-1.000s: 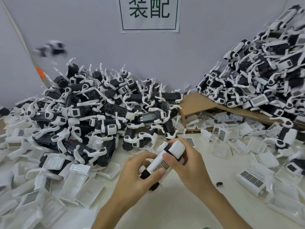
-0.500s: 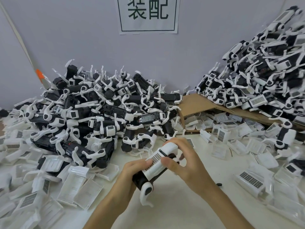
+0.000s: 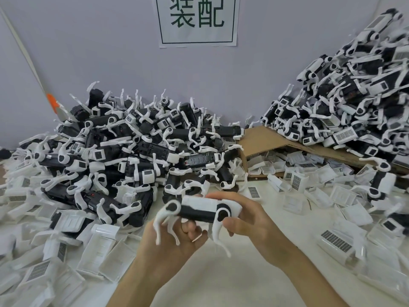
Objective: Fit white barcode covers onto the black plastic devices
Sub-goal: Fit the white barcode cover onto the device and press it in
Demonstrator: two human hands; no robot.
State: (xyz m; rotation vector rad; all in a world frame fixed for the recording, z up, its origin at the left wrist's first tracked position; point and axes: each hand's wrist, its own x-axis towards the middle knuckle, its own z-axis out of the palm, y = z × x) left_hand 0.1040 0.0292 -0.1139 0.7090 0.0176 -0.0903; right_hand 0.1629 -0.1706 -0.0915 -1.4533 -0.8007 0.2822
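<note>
I hold one black plastic device [image 3: 197,212] level over the table, its white cover on top and its white arms hanging down. My left hand [image 3: 174,242] supports it from below at its left end. My right hand [image 3: 247,216] grips its right end from above. The barcode on the cover is turned away from me. A big heap of black devices [image 3: 132,151] lies behind my hands at the left. Loose white barcode covers [image 3: 99,251] lie scattered on the table at the left and right.
A second tall heap of devices with covers [image 3: 354,111] rises at the right on a brown cardboard sheet [image 3: 263,140]. More covers [image 3: 336,240] lie under and in front of it. A paper sign [image 3: 198,21] hangs on the grey wall. Bare white table [image 3: 221,282] lies near me.
The device went from tilted with the barcode facing me to lying level with its side toward me and its arms pointing down. Both hands kept hold of it.
</note>
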